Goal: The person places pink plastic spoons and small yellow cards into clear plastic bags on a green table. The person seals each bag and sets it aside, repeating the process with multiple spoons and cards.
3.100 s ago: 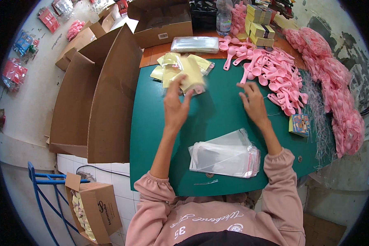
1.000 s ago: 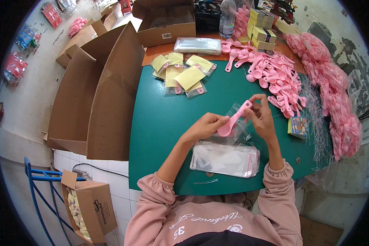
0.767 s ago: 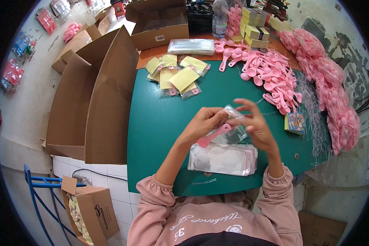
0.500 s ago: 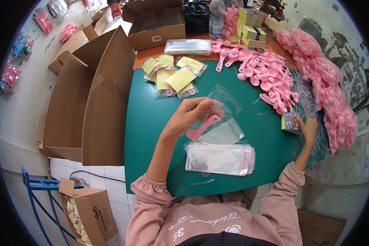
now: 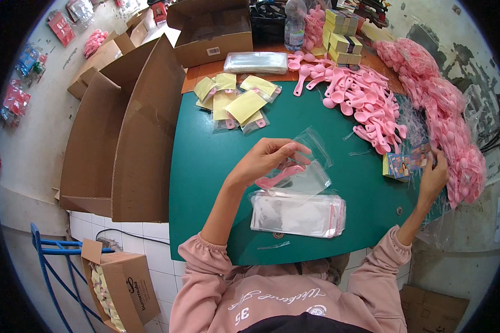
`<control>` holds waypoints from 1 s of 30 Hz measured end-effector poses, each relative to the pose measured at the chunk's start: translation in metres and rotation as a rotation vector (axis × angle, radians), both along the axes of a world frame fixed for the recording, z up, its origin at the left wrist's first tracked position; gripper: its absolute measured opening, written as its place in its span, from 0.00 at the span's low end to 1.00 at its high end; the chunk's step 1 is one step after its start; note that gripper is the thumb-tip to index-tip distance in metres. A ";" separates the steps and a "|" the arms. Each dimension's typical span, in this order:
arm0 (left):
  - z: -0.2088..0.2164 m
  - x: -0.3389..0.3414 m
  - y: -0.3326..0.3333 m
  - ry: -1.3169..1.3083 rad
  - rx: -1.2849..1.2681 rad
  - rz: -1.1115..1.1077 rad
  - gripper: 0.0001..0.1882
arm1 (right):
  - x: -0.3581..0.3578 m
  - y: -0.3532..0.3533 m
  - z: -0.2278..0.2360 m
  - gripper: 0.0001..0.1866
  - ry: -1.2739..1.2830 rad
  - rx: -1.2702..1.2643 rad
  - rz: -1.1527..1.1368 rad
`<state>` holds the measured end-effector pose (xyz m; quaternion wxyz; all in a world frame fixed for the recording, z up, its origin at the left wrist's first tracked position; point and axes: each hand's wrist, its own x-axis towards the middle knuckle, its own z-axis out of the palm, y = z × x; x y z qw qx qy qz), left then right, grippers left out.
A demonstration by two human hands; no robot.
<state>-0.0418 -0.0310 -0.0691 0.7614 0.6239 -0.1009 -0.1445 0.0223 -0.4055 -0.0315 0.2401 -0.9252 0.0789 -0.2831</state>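
My left hand [image 5: 268, 160] pinches a clear plastic bag [image 5: 317, 146] over the middle of the green table. A pink spoon [image 5: 279, 177] hangs under those fingers; whether it lies inside the bag is hard to tell. Below is a stack of clear bags [image 5: 294, 215], with a loose bag [image 5: 315, 178] at its upper edge. At the right, my right hand [image 5: 434, 176] grips a colourful printed card [image 5: 420, 156], slightly blurred, beside a small stack of such cards [image 5: 393, 167].
A heap of loose pink spoons [image 5: 366, 102] covers the far right, near bagged pink spoons [image 5: 447, 116]. Filled packets with yellow cards [image 5: 244, 106] lie far left of centre. An open cardboard box [image 5: 144, 133] stands against the table's left side. A water bottle [image 5: 295, 28] stands behind.
My right hand has lifted a card off the stack and moved slightly right and nearer. My left hand, with bag and spoon, has shifted a little right and nearer; the spoon lies flatter.
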 end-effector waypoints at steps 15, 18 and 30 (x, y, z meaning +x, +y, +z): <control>-0.006 0.002 -0.003 -0.046 0.077 0.009 0.18 | -0.032 0.145 0.004 0.05 0.258 0.729 0.980; -0.002 0.002 -0.001 -0.070 0.118 -0.018 0.18 | -0.033 0.146 0.009 0.04 0.331 0.619 0.987; -0.008 0.005 -0.007 -0.063 0.130 0.014 0.17 | -0.036 0.149 0.019 0.04 0.314 0.467 0.941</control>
